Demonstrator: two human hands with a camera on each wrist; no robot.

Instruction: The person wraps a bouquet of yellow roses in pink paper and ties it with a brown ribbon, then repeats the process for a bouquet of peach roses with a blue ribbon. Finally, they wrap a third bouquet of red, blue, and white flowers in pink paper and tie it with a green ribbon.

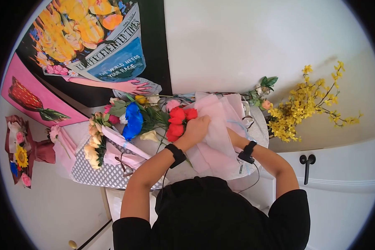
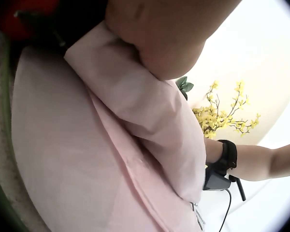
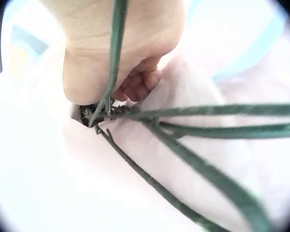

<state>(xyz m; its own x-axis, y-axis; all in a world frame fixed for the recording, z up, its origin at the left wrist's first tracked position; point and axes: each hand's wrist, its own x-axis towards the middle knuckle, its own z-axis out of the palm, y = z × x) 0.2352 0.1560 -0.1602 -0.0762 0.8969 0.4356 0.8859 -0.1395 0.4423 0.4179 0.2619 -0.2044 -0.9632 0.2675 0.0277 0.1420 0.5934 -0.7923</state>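
Observation:
My left hand (image 1: pixel 198 128) grips the pink wrapping paper (image 1: pixel 210 152) right beside a cluster of red flowers (image 1: pixel 176 125). In the left wrist view, that hand (image 2: pixel 166 36) lies over a folded edge of the paper (image 2: pixel 130 87), its fingertips hidden. Partly behind the paper is my right hand (image 1: pixel 236 141). Close up in the right wrist view, the right hand (image 3: pixel 121 53) has its fingers curled round several green flower stems (image 3: pixel 150 181) where they come together, with pale paper around them.
A blue flower (image 1: pixel 132 121), peach flowers (image 1: pixel 92 151) and sunglasses (image 1: pixel 123 162) lie left on the table (image 1: pixel 100 177). Yellow blossom branches (image 1: pixel 291 104) rise at the right. A bouquet painting (image 1: pixel 121 58) stands behind; a wrapped bouquet (image 1: pixel 41 151) is at far left. Cables hang from both wrists.

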